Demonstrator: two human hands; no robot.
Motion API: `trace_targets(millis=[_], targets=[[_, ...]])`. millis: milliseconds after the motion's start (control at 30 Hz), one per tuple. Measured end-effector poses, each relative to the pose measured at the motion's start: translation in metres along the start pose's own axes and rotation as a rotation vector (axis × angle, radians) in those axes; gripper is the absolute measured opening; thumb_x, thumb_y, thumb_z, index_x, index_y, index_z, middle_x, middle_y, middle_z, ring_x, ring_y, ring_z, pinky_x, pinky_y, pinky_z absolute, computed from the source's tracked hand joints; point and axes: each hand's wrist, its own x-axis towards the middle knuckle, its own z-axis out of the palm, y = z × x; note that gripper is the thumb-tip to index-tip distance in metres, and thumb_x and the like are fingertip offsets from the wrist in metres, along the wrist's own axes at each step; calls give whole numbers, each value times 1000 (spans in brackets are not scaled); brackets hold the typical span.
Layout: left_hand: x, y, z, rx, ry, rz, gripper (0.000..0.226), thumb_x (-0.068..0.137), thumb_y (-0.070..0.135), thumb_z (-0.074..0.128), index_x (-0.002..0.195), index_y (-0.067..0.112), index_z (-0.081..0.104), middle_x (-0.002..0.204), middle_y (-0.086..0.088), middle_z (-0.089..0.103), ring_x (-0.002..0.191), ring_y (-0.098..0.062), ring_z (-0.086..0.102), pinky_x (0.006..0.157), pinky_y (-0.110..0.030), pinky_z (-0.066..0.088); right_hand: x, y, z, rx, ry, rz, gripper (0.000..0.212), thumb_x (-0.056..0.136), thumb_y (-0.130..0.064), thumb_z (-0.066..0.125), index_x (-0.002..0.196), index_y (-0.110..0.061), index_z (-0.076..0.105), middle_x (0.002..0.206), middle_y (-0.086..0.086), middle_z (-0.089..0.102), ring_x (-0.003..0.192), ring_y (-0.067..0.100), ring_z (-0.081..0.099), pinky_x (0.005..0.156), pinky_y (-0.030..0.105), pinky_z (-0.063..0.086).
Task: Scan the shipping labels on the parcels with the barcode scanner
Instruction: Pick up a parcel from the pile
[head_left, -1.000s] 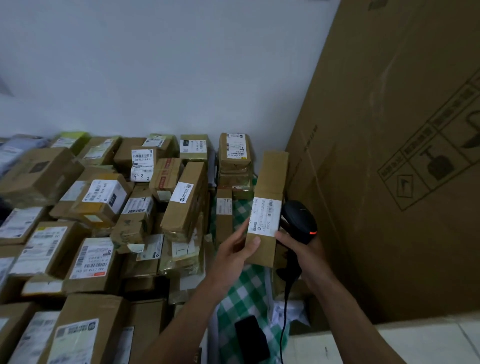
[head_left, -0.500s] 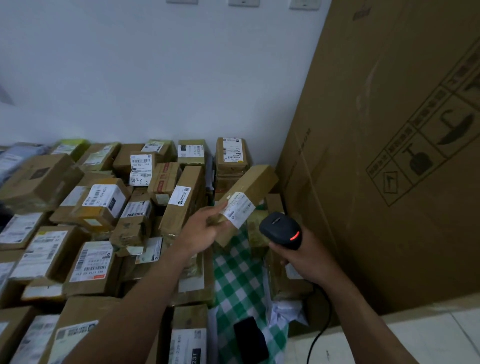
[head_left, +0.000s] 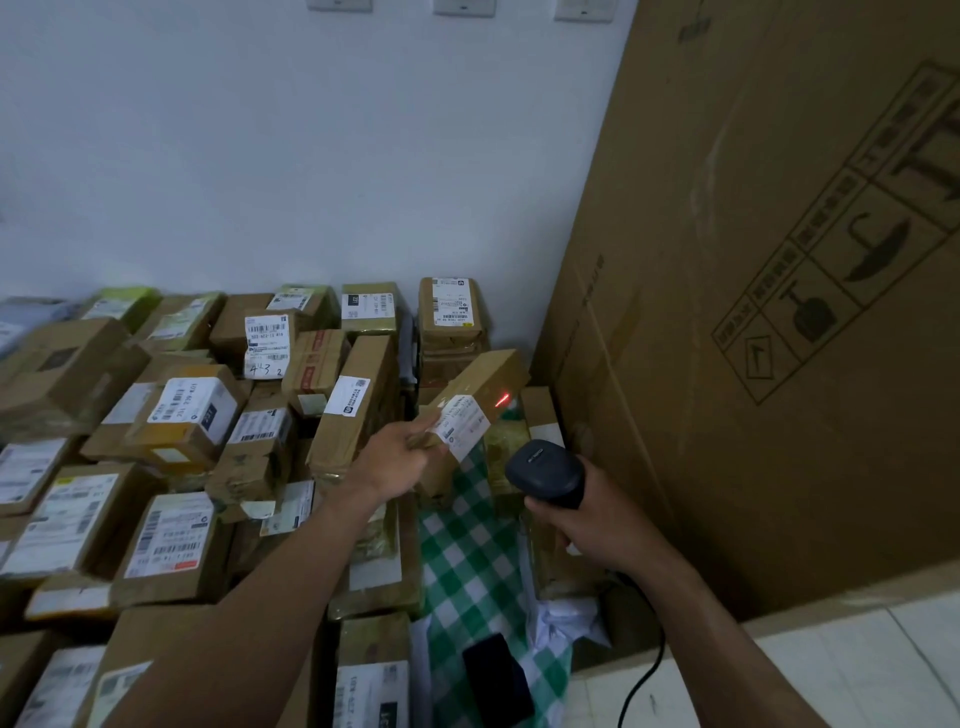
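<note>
While L hand (head_left: 400, 457) fingers curl round the near end of the long brown cardboard parcel (head_left: 488, 376), held tilted above the pile, the red beam (head_left: 502, 400) lands just off its white shipping label (head_left: 462, 423). R hand (head_left: 587, 519) fingers wrap the black corded barcode scanner (head_left: 545, 470). Scan step in hand; next IMO: nudge beam onto barcode.

Long brown cardboard parcel (head_left: 480, 382), near end in left hand (head_left: 402, 457); white paper shipping label (head_left: 462, 423) on its face, just beyond the grip. Black handheld barcode scanner (head_left: 545, 470) in right hand (head_left: 587, 519), right of that grip and nearer. Green-checked cloth (head_left: 467, 551) beneath both. Heap of taped brown parcels (head_left: 182, 426) left of the grip; tall cardboard carton (head_left: 779, 338) right of the scanner.
</note>
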Motion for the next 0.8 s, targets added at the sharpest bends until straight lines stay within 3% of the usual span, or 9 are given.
trace_targets(millis=[200, 300, 367, 433, 500, 600, 700, 800], targets=[[2, -3, 1, -27, -34, -9, 55, 98, 40, 65, 150, 45, 47, 143, 5, 60, 127, -19, 56, 102, -36, 51, 2, 2, 0, -6, -6, 21, 57, 88, -27, 82, 137, -34, 54, 102, -10, 68, 83, 3, 60, 70, 21, 48], [2, -2, 2, -40, -38, -22, 56, 98, 41, 65, 150, 46, 46, 142, 6, 59, 128, -21, 57, 105, -44, 52, 4, 5, -1, -10, 4, 17, 55, 88, -26, 82, 136, -33, 55, 109, -11, 69, 91, 4, 63, 75, 21, 48], [2, -2, 5, -82, -63, -52, 54, 98, 47, 64, 148, 51, 46, 138, 10, 60, 120, -18, 59, 100, -39, 52, 5, 5, -2, 11, 33, 10, 53, 89, -24, 82, 135, -30, 57, 113, -9, 69, 94, 6, 65, 77, 22, 48], [-2, 0, 10, -182, -111, -102, 39, 97, 55, 62, 135, 59, 54, 129, 13, 65, 113, -15, 62, 100, -38, 49, 5, 8, -6, 63, 104, 17, 48, 91, -21, 80, 132, -28, 57, 113, -6, 70, 90, 10, 67, 75, 23, 49], [-2, -2, 22, -389, -150, -208, 23, 94, 60, 63, 117, 59, 64, 123, 8, 70, 113, -21, 66, 104, -49, 50, 5, 12, -11, 112, 193, 30, 44, 92, -22, 78, 130, -28, 57, 114, -3, 71, 92, 17, 70, 73, 25, 51], [6, 1, 54, -617, -190, -286, 35, 96, 50, 64, 130, 42, 64, 126, -5, 69, 112, -32, 68, 97, -56, 56, 7, 23, -18, 93, 275, 62, 44, 92, -26, 79, 131, -24, 60, 112, -1, 72, 99, 24, 71, 74, 29, 52], [25, 14, 83, -668, -161, -289, 56, 86, 54, 74, 138, 41, 58, 128, -5, 67, 112, -32, 67, 96, -56, 57, 8, 31, -20, 84, 304, 97, 40, 91, -25, 79, 126, -27, 60, 107, -3, 72, 92, 20, 73, 68, 29, 55], [48, 36, 100, -681, -194, -261, 56, 88, 50, 75, 139, 39, 56, 128, -5, 67, 111, -29, 67, 96, -53, 57, 10, 38, -20, 47, 352, 118, 48, 87, -29, 83, 129, -26, 62, 112, -2, 73, 98, 26, 74, 86, 48, 61]])
